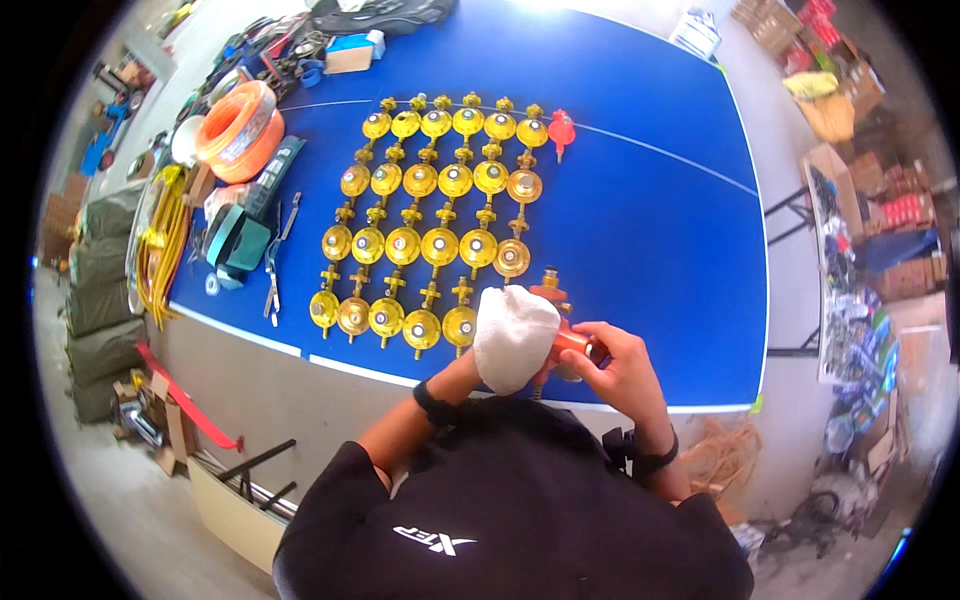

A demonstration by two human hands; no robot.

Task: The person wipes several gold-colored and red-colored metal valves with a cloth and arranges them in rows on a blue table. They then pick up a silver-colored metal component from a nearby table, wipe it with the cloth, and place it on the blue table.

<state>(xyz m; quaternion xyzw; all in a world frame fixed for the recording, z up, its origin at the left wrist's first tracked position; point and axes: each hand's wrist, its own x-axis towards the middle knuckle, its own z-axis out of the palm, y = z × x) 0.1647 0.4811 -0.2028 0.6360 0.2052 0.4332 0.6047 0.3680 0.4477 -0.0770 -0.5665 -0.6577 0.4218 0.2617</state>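
A white cloth or glove point(515, 338) covers my left hand point(500, 362), so its fingers are hidden. It is close against an orange-red gas regulator point(548, 292) with a brass fitting at its top. My right hand point(622, 370), bare, has thumb and fingers closed around the regulator's shiny orange-red cylindrical part point(578, 346). Just left of my hands, rows of yellow-gold gas regulators point(440, 245) lie side by side on the blue table point(640, 240). A pinkish-red regulator point(561, 130) ends the far row on its right.
Coiled orange hose point(240, 135), yellow hose point(165, 240) and a teal tape roll point(238, 240) crowd the table's left side. Metal tools point(275, 262) lie near them. Bags and black gear point(385, 15) sit at the far edge. Boxes point(895, 200) stand on the right.
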